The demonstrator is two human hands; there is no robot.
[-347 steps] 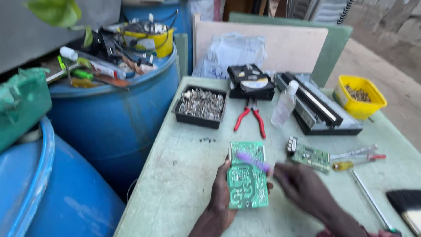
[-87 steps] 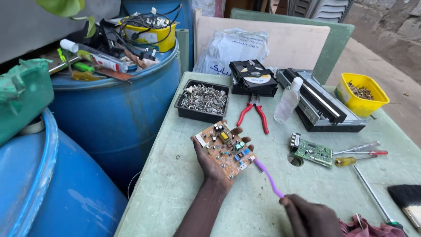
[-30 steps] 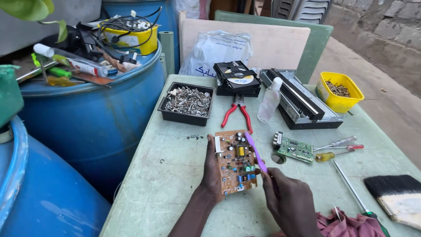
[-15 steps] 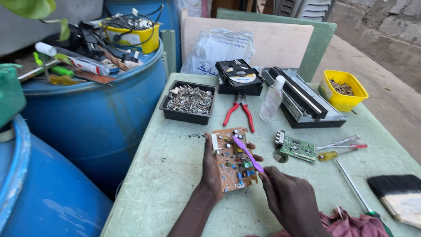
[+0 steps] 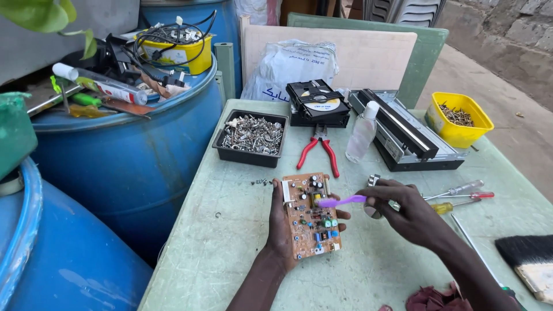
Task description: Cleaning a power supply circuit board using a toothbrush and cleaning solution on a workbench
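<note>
My left hand holds a brown circuit board from underneath, component side up, over the pale green table. My right hand grips a purple toothbrush by the handle. The brush head rests on the upper part of the board among the small components. A green circuit board lies mostly hidden behind my right hand.
Red-handled pliers, a black tray of screws, a clear bottle, a disc drive, a black metal unit and a yellow tub of screws sit beyond. Screwdrivers and a brush lie right. Blue barrels stand left.
My right hand has swung the toothbrush from pointing up-left to lying sideways across the board's upper part. The left hand still holds the board, now a little lower and more upright.
</note>
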